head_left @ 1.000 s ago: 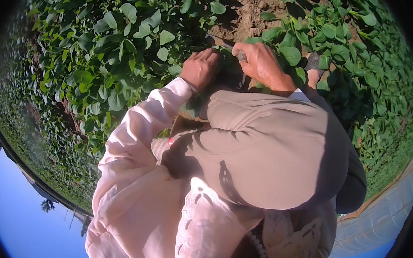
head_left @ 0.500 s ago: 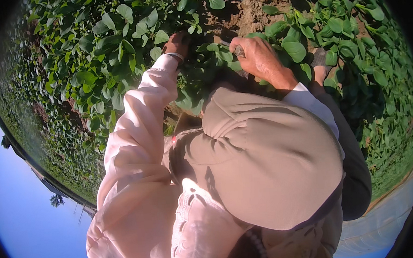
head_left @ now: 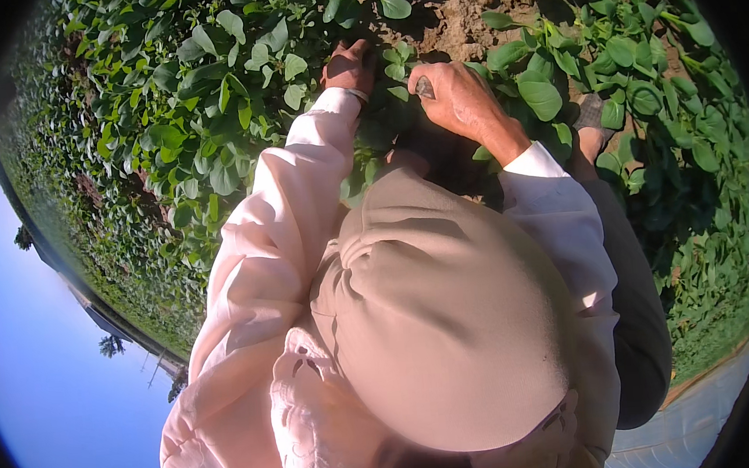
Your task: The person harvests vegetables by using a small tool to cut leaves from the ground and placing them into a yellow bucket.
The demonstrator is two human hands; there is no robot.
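My left hand [head_left: 349,67], in a pale pink sleeve, reaches down among green leafy plants [head_left: 263,53]. Its fingers curl downward, and whatever they hold is hidden beneath the hand and in shadow. Just to the right, my right hand [head_left: 461,100] is closed around a small hand tool, whose dark, rounded handle end [head_left: 425,87] shows beside the thumb. The rest of the tool is out of sight. A small leafy sprig [head_left: 397,56] stands between the two hands, touching neither as far as I can see.
Bare brown soil [head_left: 458,12] lies beyond my hands. Broad-leaved plants [head_left: 541,96] grow on the right, near a shoe [head_left: 591,111]. Bulging beige cloth [head_left: 451,316] fills the lower middle. A pale sheeted structure [head_left: 688,420] stands at the lower right rim.
My left hand has moved right and slightly farther out, nearer my right hand. My right hand has shifted a little left; the tool's thin shaft no longer shows.
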